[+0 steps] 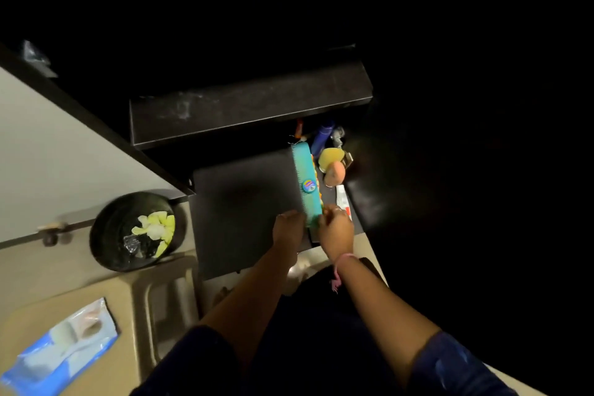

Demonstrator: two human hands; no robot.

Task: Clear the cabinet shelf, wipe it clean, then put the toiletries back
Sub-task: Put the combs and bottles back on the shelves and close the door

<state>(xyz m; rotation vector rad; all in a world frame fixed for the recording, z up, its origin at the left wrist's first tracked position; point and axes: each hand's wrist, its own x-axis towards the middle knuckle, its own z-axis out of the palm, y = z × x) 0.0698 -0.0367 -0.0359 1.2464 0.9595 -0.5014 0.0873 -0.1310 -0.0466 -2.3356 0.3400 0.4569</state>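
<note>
- Nearest the camera, dark blue sleeves cover both upper arms; the bare forearms reach forward and down.
- At lower left a soft blue-and-white plastic packet (pixel 61 347) lies flat on a beige surface, beside a moulded beige ridge.
- A pink band (pixel 341 259) circles the right wrist, a loose end hanging from it.
- The left hand (pixel 288 228) is curled, its fingertips closed on the near end of a long teal case (pixel 308 185); the right hand (pixel 336 230) pinches the same end from the other side.
- The teal case is a narrow rectangle with a ribbed edge and a round sticker, lying along the right part of a matte black shelf (pixel 244 199).
- Just right of the case lie a white tube (pixel 343 202), a yellow sponge (pixel 331 156) and an orange rounded thing; further back, a dark blue bottle (pixel 323 137).
- To the left, a round black bin (pixel 138 231) holds crumpled yellow and white scraps.
- Beyond, a dusty black cabinet edge (pixel 250 109); the room behind is dark.
</note>
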